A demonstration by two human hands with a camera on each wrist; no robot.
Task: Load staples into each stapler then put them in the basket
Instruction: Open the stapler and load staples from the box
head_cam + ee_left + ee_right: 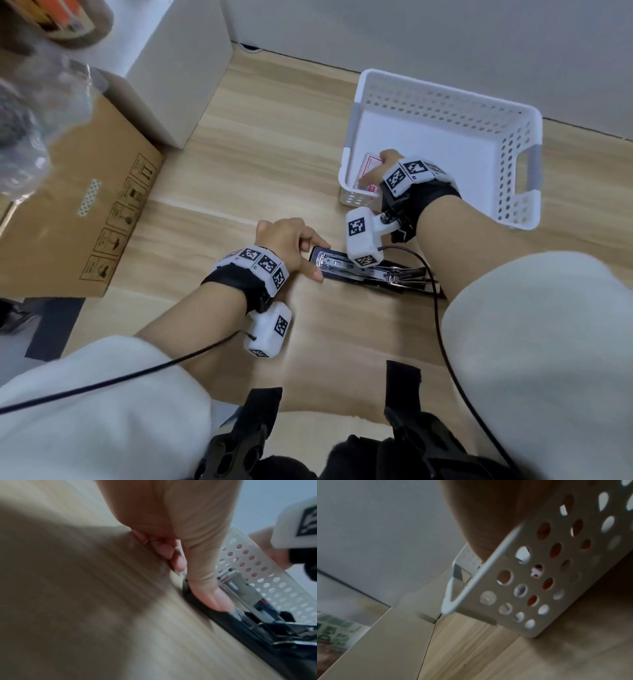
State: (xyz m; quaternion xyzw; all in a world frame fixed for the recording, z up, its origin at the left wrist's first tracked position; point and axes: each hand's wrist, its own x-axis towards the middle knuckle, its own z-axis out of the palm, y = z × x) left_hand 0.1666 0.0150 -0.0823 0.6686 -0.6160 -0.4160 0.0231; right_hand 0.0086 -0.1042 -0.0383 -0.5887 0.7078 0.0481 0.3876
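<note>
A black stapler point(370, 274) lies opened out flat on the wooden table, its metal magazine point(240, 585) facing up. My left hand point(317, 258) pinches its front end, the thumb point(217, 601) on the near edge and curled fingers on the far side. To the right stands a white perforated basket point(445, 102). My right hand point(376, 171) reaches into the basket's near left corner. Its thumb lies across a red-and-white staple box point(369, 163), and its fingers are hidden. In the right wrist view the basket wall point(539, 574) covers the hand, with red showing through the holes.
A brown cardboard box point(85, 205) and a white box point(181, 68) stand at the left and back left. Crinkled clear plastic point(34, 120) hangs over the cardboard box. A grey wall runs behind the basket. Black wrist cables point(442, 325) cross the table near the stapler.
</note>
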